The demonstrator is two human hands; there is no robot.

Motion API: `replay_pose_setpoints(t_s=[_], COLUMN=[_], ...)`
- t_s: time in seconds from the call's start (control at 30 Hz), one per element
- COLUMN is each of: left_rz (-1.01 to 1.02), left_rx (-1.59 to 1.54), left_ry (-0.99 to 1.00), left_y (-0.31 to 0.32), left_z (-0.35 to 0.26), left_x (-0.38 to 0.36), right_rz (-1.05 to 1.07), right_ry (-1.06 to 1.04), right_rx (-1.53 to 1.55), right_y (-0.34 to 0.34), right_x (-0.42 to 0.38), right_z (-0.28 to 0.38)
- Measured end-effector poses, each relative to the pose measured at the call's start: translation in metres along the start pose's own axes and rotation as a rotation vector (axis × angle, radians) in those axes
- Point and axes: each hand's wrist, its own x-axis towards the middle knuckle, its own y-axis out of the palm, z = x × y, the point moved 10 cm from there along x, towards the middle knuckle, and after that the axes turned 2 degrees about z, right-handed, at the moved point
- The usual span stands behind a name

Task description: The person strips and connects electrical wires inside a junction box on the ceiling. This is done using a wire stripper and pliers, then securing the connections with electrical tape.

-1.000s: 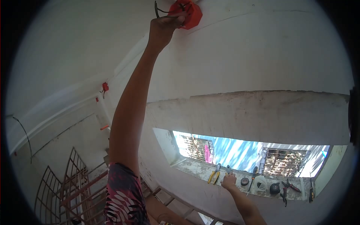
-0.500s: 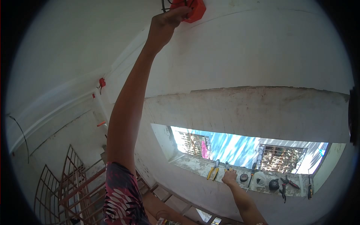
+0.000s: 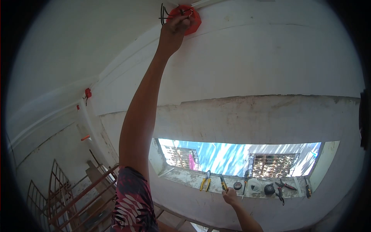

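Overhead, my left hand (image 3: pixel 180 25) is raised to a red octagonal junction box (image 3: pixel 196 26) high on the wall. Its fingers are closed around a dark wire (image 3: pixel 182 12) at the box, though they partly hide the grip. More black wires (image 3: pixel 162 15) stick out on the box's left. Low down, my right hand (image 3: pixel 230 196) is closed on pliers (image 3: pixel 223 183) with yellow and dark handles, at the window sill's front edge. Left of them lie yellow-handled pliers (image 3: pixel 205 181); a round dark tape roll (image 3: pixel 237 186) lies just right.
Farther right on the sill (image 3: pixel 174 174) are a screwdriver (image 3: pixel 245 178), a whitish roll (image 3: pixel 254 185), a black roll (image 3: pixel 269 189), red-and-black pliers (image 3: pixel 285 186) and another screwdriver (image 3: pixel 308 189). Rusty metal frames (image 3: pixel 58 197) stand at lower left. Another red box (image 3: pixel 88 92) is on the far wall.
My right hand has drawn back toward the sill's front edge with the pliers, now more fully visible. The view has shifted; my left hand stays at the red box.
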Motion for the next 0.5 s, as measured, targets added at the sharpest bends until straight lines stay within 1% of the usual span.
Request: replay_pose_setpoints(t_s=[0.03, 0.1, 0.17, 0.2, 0.23, 0.27, 0.3, 0.37, 0.4, 0.43, 0.47, 0.5], left_rz=[0.016, -0.003, -0.022, 0.011, 0.044, 0.037, 0.069, 0.097, 0.113, 0.128, 0.124, 0.149], left_rx=[-0.037, -0.011, 0.014, -0.028, -0.071, -0.089, -0.070, -0.067, -0.029, 0.010, -0.006, -0.001], left_ry=[-0.012, -0.001, 0.008, -0.032, -0.074, -0.068, -0.057, -0.049, -0.032, -0.013, -0.013, -0.033], left_y=[0.004, 0.006, 0.007, 0.009, 0.012, 0.012, 0.014, 0.018, 0.020, 0.021, 0.020, 0.022], left_z=[0.004, 0.001, -0.005, -0.008, -0.007, -0.006, -0.003, 0.002, 0.002, 0.001, 0.002, 0.004], left_x=[0.001, 0.000, -0.001, 0.000, 0.000, 0.002, 0.005, 0.007, 0.008, 0.008, 0.007, 0.007], right_rz=[-0.010, 0.194, 0.215, 0.197, 0.208, 0.218, 0.199, 0.039, -0.113, -0.230, -0.379, -0.473], right_ry=[0.013, 0.153, 0.152, 0.153, 0.094, 0.036, 0.039, -0.181, -0.508, -0.539, -0.648, -0.706], right_rx=[0.112, 0.634, 0.915, 0.911, 0.771, 0.631, 0.628, 0.241, 0.069, -0.056, -0.374, -0.439], right_y=[-0.007, 0.010, -0.013, -0.027, -0.042, -0.057, -0.076, -0.146, -0.189, -0.229, -0.264, -0.297], right_x=[-0.021, -0.059, -0.116, -0.137, -0.157, -0.172, -0.181, -0.189, -0.196, -0.206, -0.219, -0.226], right_z=[-0.008, -0.047, -0.020, -0.013, -0.002, 0.010, 0.020, 0.067, 0.115, 0.152, 0.207, 0.240])
